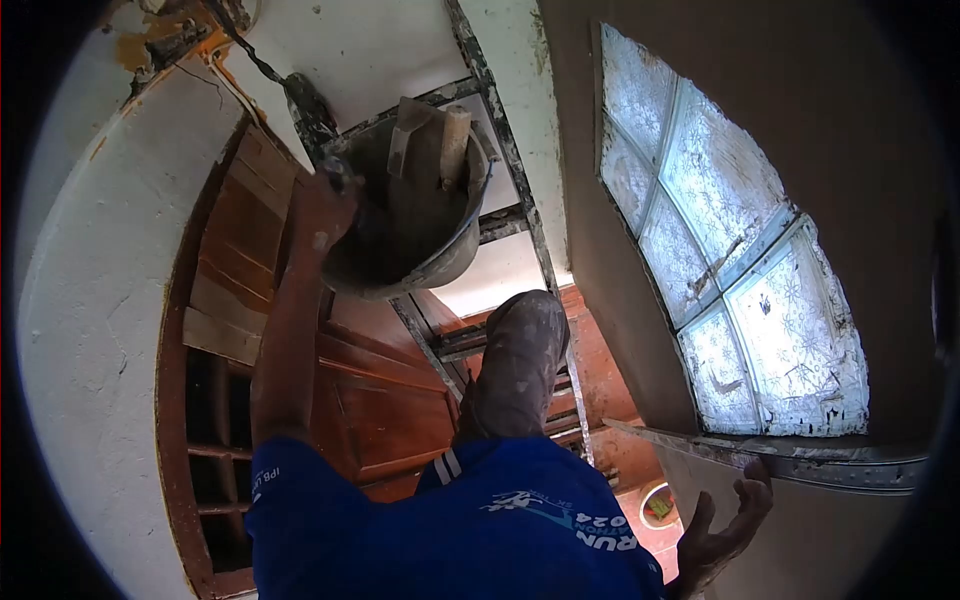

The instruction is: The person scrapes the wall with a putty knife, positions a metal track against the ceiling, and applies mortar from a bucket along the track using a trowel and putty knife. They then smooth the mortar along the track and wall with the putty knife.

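A dark bucket (pixel 450 262) hangs or rests at the ladder (pixel 520 180), with a flat tool and its wooden handle (pixel 455 145) standing inside. My left hand (pixel 335 200) is at the bucket's left rim, its fingers closed round something dark that I cannot make out. Low on the right, my right hand (pixel 725 525) has its fingers spread and curved, with fingertips near a long flat straightedge (pixel 800 468). That straightedge lies along the wall below the glass-block window (pixel 730 260). No object sits in the right palm.
My bent knee (pixel 520 350) is against the ladder. A wooden door (pixel 390 415) and a barred frame (pixel 215 450) are on the left. Loose cables (pixel 245 45) hang at the upper left. Far below, a round container (pixel 657 505) stands on the tiled floor.
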A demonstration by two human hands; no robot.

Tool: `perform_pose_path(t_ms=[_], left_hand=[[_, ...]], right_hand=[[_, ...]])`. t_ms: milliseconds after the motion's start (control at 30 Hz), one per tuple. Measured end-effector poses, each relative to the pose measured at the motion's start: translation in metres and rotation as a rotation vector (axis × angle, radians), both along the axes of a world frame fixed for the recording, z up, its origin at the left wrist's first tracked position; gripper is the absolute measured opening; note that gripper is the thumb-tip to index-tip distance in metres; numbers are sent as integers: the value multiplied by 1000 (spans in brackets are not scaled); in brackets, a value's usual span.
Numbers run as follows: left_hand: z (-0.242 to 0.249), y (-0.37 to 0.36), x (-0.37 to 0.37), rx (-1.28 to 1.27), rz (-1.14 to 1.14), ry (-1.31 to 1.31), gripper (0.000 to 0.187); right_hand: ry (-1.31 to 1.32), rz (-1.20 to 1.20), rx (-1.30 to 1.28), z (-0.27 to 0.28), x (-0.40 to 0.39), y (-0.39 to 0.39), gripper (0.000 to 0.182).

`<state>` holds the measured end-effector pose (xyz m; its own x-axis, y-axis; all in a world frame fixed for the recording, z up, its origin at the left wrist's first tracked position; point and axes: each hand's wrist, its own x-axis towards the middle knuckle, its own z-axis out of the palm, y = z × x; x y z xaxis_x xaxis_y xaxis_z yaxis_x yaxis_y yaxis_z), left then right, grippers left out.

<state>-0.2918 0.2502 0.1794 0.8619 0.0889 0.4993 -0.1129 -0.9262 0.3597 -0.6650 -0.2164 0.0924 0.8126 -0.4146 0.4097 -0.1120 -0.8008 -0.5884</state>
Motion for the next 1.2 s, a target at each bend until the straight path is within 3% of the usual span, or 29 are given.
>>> perform_pose_path(t_ms=[133,333,600,833,933,1033,1133,1200], left_hand=[[-17,36,23,266,-278,220,35],[-2,25,23,141,-376,604,30],[-27,38,48,113,-429,722,27],[2,22,70,330,-379,778,33],[4,23,85,390,-460,707,35],[35,8,72,371,-309,840,40],[59,28,61,60,-279,824,49],[52,69,48,-552,-899,721,55]], right_hand=[[22,11,-13,0,-2,-3,42],[7,8,-36,-6,-3,-7,40],[-57,-33,-144,12,10,1,38],[-26,-12,-57,-4,1,-8,39],[-11,15,-29,-10,-4,-12,39],[-23,18,-28,-14,-5,-15,37],[-33,7,-37,-17,-5,-17,40],[-43,-8,-51,-19,-4,-17,44]])
